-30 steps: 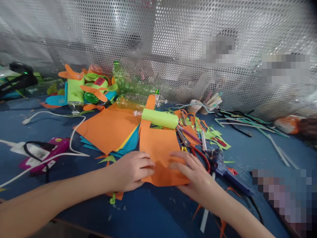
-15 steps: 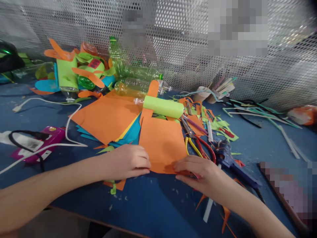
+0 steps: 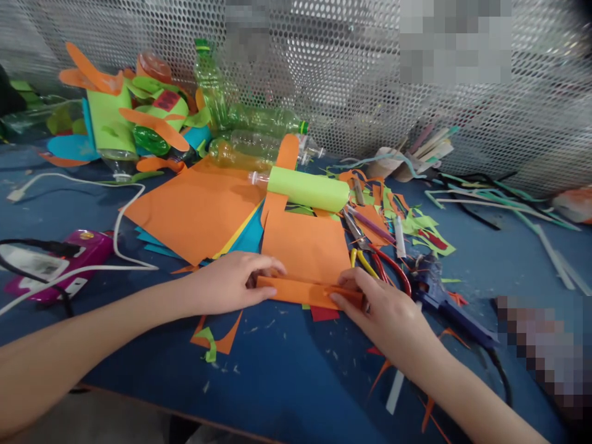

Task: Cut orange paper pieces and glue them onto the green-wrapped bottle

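Observation:
An orange sheet of paper lies in front of me, its near edge folded up and over into a flat strip. My left hand pinches the left end of that strip between thumb and fingers. At the strip's right end my right hand is closed on it in the same way. Just beyond the sheet rests a plastic bottle wrapped in light green paper, with orange paper wings on it. A larger orange sheet lies to the left over blue and yellow sheets.
Pliers with red handles, a blue glue gun and paper scraps lie on the right. Leftward are a magenta box and a white cable. Bottles and paper-covered bottle models stand along the mesh wall.
The near edge of the orange sheet has been lifted and folded away from me. My fingers have gone from lying at its corners to pinching the fold.

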{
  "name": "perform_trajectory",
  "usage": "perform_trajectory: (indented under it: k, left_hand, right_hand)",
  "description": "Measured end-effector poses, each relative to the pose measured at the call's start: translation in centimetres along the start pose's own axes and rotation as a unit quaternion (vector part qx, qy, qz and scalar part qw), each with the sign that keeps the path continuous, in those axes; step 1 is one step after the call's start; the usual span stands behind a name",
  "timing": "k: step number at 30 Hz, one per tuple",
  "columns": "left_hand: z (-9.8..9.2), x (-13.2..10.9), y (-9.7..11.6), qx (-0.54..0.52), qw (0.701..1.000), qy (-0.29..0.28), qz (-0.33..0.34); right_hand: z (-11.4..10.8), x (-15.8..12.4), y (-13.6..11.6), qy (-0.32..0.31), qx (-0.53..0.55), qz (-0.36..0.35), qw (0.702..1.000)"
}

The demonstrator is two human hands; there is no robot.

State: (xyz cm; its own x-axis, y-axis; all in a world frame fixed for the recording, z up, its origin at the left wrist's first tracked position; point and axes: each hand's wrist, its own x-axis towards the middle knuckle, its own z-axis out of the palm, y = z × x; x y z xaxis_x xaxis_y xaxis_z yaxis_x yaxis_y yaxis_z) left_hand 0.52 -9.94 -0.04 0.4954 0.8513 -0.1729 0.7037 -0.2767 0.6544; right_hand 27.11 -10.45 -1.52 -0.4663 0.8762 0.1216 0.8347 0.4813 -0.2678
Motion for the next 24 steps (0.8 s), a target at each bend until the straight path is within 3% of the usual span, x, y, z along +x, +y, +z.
perform_trajectory:
  k: [4,8,13,15,24]
  left_hand:
    - [0.4,-0.2,-0.1,0.005,1.0,0.011,0.007]
    - [0.2,-0.3,0.0,0.011,1.0,0.01,0.026]
    - [-1.1,-0.5,0.6,0.007,0.997,-0.065,0.04]
    - [-1.4,-0.4,0.7,0.014,0.995,-0.08,0.056]
    - [-0.8,-0.2,0.2,0.029,0.997,-0.058,0.052]
  right_hand:
    - [-0.1,-0.2,-0.4,0.002,-0.024,-0.015,1.0]
    - [-1.2,-0.1,-0.1,-0.041,0.045,0.02,0.998]
    - [-2.6,-0.2,0.2,-0.141,0.115,-0.039,0.982]
    - [-2.8,-0.3,0.0,-0.157,0.119,-0.02,0.98]
    - [-2.4,-0.5,-0.3,-0.144,0.111,0.023,0.983]
